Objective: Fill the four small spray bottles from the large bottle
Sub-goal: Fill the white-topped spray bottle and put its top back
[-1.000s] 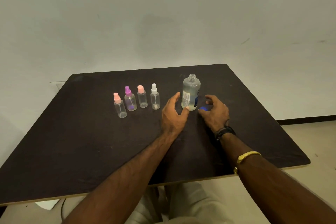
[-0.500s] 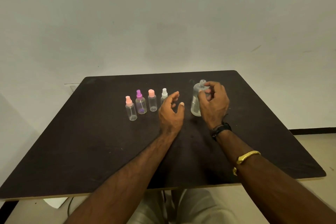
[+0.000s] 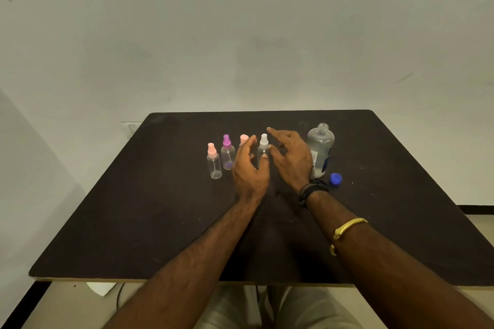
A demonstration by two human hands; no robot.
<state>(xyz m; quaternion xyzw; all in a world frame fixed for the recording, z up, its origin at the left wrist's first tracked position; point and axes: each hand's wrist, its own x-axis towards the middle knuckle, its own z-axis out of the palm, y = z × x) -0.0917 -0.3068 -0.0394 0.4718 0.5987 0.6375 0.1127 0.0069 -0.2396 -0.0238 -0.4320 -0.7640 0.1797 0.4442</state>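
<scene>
Matte dark bench [image 3: 160, 222]. Four clear plastic spray bottles in row; white-capped bottle [image 3: 263, 151] between left hand [image 3: 250, 168] and right hand [image 3: 290, 159], fingers spread. Large bottle [image 3: 320, 151] uncapped, right; round blue cap [image 3: 335, 178] beside.

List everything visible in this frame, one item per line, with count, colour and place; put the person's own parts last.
small spray bottles: 4, clear, in a row at table centre; caps light pink, purple, pink, white
large bottle: 1, clear, uncapped, right of the row
cap: 1, blue, on the table near the large bottle's base
table: 1, dark top
wall: pale, behind the table
wristband: 1, black, right wrist
bangle: 1, gold, right forearm
hands: 2, left hand and right hand, both open, either side of the white-capped bottle
</scene>
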